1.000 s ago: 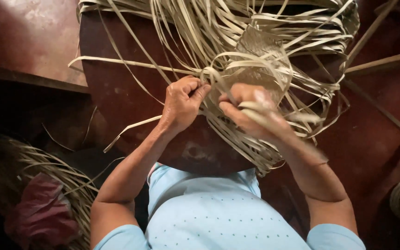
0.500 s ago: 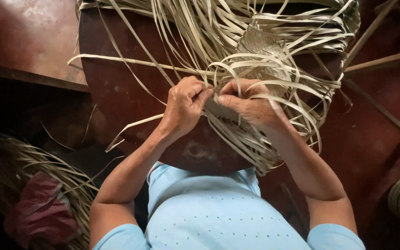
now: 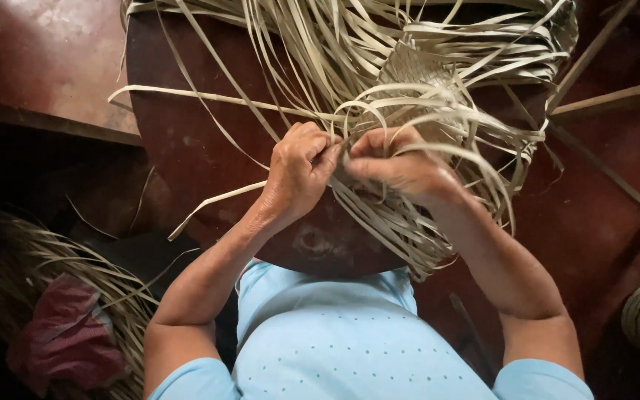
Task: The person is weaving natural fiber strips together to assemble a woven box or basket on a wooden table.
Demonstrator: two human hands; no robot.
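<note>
Round dark red-brown table (image 3: 187, 155), worn top, w/ mass of pale flat weaving strips (image 3: 379, 67) & part-woven mat piece (image 3: 416, 70) lying on it, strips spilling over edge.

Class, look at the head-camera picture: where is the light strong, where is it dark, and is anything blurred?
Head view: soft light on the pale strips and both hands, left hand, right hand; the lower left corner by the red cloth sinks into shadow; the fingertips look slightly smeared.
</note>
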